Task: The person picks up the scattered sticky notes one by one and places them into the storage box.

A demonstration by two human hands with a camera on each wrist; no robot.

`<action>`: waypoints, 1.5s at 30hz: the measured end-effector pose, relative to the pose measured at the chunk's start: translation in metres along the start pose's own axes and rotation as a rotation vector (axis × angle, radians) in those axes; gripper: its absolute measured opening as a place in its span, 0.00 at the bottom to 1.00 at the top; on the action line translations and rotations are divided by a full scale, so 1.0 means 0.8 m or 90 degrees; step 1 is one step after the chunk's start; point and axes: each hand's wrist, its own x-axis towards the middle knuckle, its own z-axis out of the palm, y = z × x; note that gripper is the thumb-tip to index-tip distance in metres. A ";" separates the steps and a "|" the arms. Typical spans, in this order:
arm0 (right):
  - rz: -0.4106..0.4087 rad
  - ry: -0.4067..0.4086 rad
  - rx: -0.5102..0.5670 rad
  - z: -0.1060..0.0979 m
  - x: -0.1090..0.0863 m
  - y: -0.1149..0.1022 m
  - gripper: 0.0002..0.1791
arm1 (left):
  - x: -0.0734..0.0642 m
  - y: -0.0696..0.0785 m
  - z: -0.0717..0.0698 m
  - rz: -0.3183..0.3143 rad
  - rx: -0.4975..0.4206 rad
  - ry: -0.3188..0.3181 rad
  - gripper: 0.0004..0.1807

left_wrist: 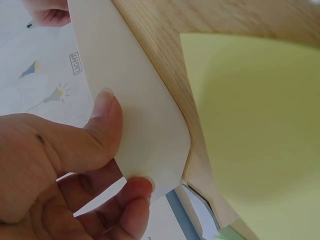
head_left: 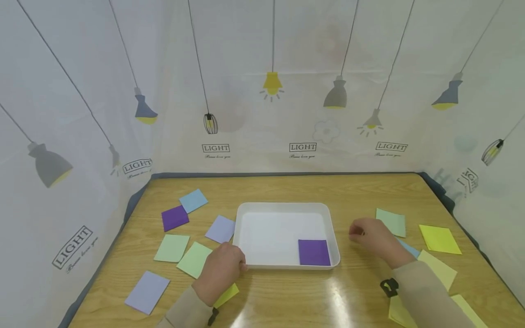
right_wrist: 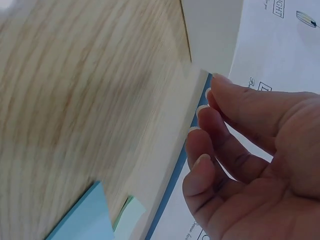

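Observation:
A white tray (head_left: 268, 232) stands on the table with a purple sticky-note pad (head_left: 314, 253) in its near right corner. My left hand (head_left: 221, 271) grips the tray's near left corner; in the left wrist view, the thumb lies on its outer wall and fingertips curl at the edge. Just right of the tray is my right hand (head_left: 375, 239), above the table. Its fingers (right_wrist: 202, 175) are loosely curled, and nothing shows between them and the thumb. A blue pad (head_left: 408, 248) is partly hidden under the right forearm. A yellow pad (head_left: 227, 295) peeks out beside my left wrist.
Left of the tray lie lavender (head_left: 147, 292), green (head_left: 172, 248), dark purple (head_left: 175, 218) and light blue (head_left: 193, 200) pads. On the right are a green pad (head_left: 391, 222), a bright yellow pad (head_left: 440, 239) and several pale yellow ones. A lamp-printed curtain (head_left: 246, 100) borders the table.

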 end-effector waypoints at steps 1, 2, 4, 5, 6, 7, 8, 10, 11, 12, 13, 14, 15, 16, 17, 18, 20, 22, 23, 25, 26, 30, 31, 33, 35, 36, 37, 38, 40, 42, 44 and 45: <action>0.003 -0.001 0.001 -0.001 -0.001 0.002 0.02 | 0.000 0.000 0.000 0.000 -0.001 0.000 0.05; 0.007 -0.001 0.002 -0.002 -0.002 0.003 0.02 | -0.001 0.000 0.000 0.000 -0.003 0.001 0.04; 0.016 -0.004 0.005 -0.003 -0.004 0.005 0.02 | -0.001 0.000 0.000 0.000 -0.006 -0.001 0.04; 0.019 -0.005 0.005 -0.004 -0.005 0.006 0.02 | -0.001 0.000 0.000 0.000 -0.007 -0.001 0.04; 0.019 -0.004 0.005 -0.003 -0.006 0.007 0.02 | -0.001 0.000 -0.001 -0.001 -0.009 -0.001 0.04; 0.019 -0.005 0.006 -0.003 -0.007 0.009 0.02 | -0.001 0.000 -0.001 -0.001 -0.011 -0.001 0.04; 0.018 -0.005 0.005 -0.002 -0.008 0.011 0.02 | -0.002 0.000 -0.002 0.000 -0.012 0.000 0.04; 0.021 -0.003 0.004 -0.002 -0.010 0.013 0.02 | -0.002 0.000 -0.002 -0.001 -0.013 0.001 0.04; 0.022 -0.001 0.002 -0.002 -0.011 0.015 0.02 | -0.002 0.000 -0.002 -0.001 -0.013 0.003 0.04; 0.024 0.001 0.001 -0.002 -0.012 0.017 0.02 | -0.003 0.000 -0.002 0.000 -0.011 0.003 0.05; 0.027 0.002 0.002 -0.002 -0.013 0.019 0.02 | -0.003 0.000 -0.002 0.000 -0.010 0.005 0.05; 0.030 0.003 0.002 -0.002 -0.014 0.021 0.02 | -0.003 0.000 -0.002 0.002 -0.008 0.007 0.05; 0.034 0.004 0.001 -0.002 -0.015 0.023 0.02 | -0.003 0.001 -0.002 0.003 -0.008 0.007 0.05; 0.039 0.005 0.000 -0.003 -0.016 0.026 0.03 | -0.003 0.001 -0.002 0.003 -0.008 0.008 0.05; 0.042 0.005 -0.001 -0.003 -0.017 0.029 0.03 | -0.003 0.001 -0.003 0.003 -0.008 0.008 0.05; 0.046 0.003 -0.002 -0.004 -0.018 0.032 0.03 | -0.003 0.001 -0.003 0.003 -0.007 0.008 0.05; 0.057 -0.003 -0.001 -0.005 -0.020 0.038 0.04 | -0.003 0.001 -0.003 0.000 -0.008 0.005 0.05; 0.068 -0.007 0.001 -0.006 -0.022 0.045 0.04 | -0.002 0.001 -0.003 -0.003 -0.005 0.003 0.05; 0.070 -0.008 0.003 -0.007 -0.023 0.048 0.05 | -0.002 0.001 -0.003 -0.006 -0.005 0.002 0.05; 0.074 -0.011 0.008 -0.007 -0.026 0.053 0.05 | 0.000 0.000 -0.003 -0.008 -0.001 0.001 0.05; 0.074 -0.010 0.008 -0.008 -0.027 0.056 0.06 | 0.000 0.000 -0.003 -0.006 0.001 0.003 0.06; 0.081 -0.009 0.001 -0.009 -0.031 0.066 0.08 | 0.002 -0.002 -0.001 -0.001 0.003 0.006 0.06; 0.083 -0.008 -0.002 -0.010 -0.032 0.069 0.08 | 0.002 -0.002 0.000 0.000 0.003 0.007 0.07; 0.081 -0.001 -0.011 -0.012 -0.034 0.073 0.09 | 0.001 -0.003 0.001 0.001 0.001 0.008 0.07; 0.073 0.008 -0.019 -0.013 -0.036 0.077 0.09 | 0.000 -0.003 0.003 0.001 -0.001 0.008 0.07; 0.069 0.014 -0.024 -0.014 -0.036 0.078 0.08 | -0.001 -0.003 0.003 0.002 0.000 0.009 0.08; 0.064 0.016 -0.028 -0.015 -0.037 0.080 0.08 | -0.001 -0.003 0.003 0.002 0.001 0.009 0.08; 0.063 0.017 -0.029 -0.016 -0.037 0.081 0.08 | -0.001 -0.003 0.003 0.002 0.001 0.010 0.08; 0.063 0.014 -0.031 -0.018 -0.038 0.084 0.08 | -0.001 -0.002 0.003 0.003 0.003 0.009 0.08; 0.074 0.007 -0.026 -0.020 -0.038 0.086 0.09 | -0.001 -0.002 0.003 0.003 0.001 0.008 0.08; 0.088 -0.002 -0.023 -0.022 -0.039 0.089 0.10 | -0.001 -0.002 0.002 0.000 -0.001 0.005 0.07; 0.090 -0.003 -0.023 -0.022 -0.040 0.090 0.11 | -0.001 -0.002 0.002 -0.002 0.001 0.002 0.07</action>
